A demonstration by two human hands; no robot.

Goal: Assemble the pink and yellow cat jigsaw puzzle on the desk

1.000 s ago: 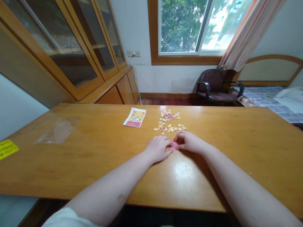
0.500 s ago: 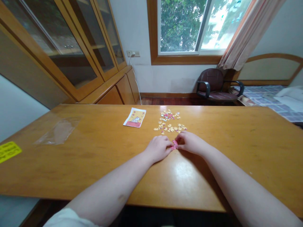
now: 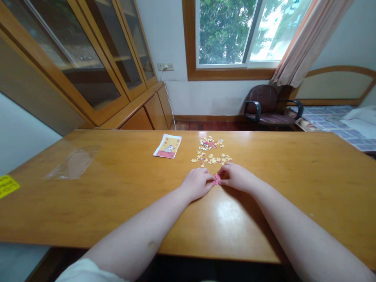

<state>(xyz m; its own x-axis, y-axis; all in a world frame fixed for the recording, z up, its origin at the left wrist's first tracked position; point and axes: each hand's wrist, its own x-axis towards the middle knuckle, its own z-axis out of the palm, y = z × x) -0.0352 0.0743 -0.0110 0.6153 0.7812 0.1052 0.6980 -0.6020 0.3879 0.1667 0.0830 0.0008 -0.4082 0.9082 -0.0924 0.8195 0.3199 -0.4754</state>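
Note:
Pink jigsaw puzzle pieces (image 3: pixel 217 179) lie on the wooden table (image 3: pixel 117 188), between the fingertips of both hands. My left hand (image 3: pixel 199 183) grips them from the left with its fingers closed. From the right, my right hand (image 3: pixel 233 177) pinches them between thumb and fingers. How many pieces are held, and how they fit, is partly hidden by the fingers. Just beyond the hands lies a loose row of yellow puzzle pieces (image 3: pixel 214 159). Farther back sits a mixed pile of pink, white and yellow pieces (image 3: pixel 208 144).
A picture card (image 3: pixel 168 146) with a white animal on yellow and pink lies left of the pieces. A clear plastic bag (image 3: pixel 72 163) rests on the table's left part, near a yellow label (image 3: pixel 8 185). Beyond the table stand a glass-door cabinet (image 3: pixel 126 92) and an office chair (image 3: pixel 264 103).
Both hands stay almost in place around the pink pieces, with only a tiny shift of the fingers. The view has moved very slightly.

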